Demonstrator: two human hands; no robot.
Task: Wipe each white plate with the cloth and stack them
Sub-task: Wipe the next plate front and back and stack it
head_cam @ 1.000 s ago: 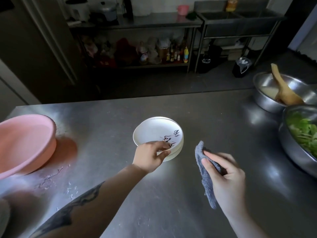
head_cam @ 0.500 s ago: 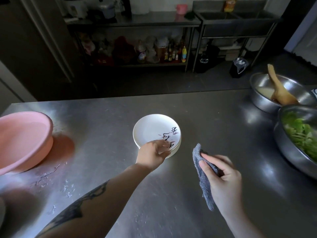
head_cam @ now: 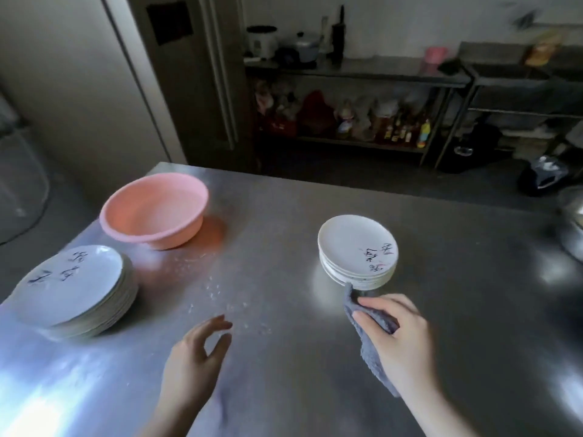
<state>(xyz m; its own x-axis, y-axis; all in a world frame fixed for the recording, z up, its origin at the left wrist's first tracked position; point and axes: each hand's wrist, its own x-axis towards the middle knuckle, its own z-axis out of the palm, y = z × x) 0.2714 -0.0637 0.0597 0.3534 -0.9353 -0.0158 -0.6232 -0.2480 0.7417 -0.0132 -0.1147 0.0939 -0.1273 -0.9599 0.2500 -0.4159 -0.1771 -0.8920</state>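
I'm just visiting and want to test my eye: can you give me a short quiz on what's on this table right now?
1. True or false: the left hand holds a plate.
2. Which hand grips the cloth? A) left B) right C) both
3. Fill in: the bowl beyond the left stack is coloured ____.

Key:
1. False. It hovers open over the table, holding nothing.
2. B. The right hand pinches the cloth just in front of the right stack.
3. Pink; the bowl sits on the table behind the left stack.
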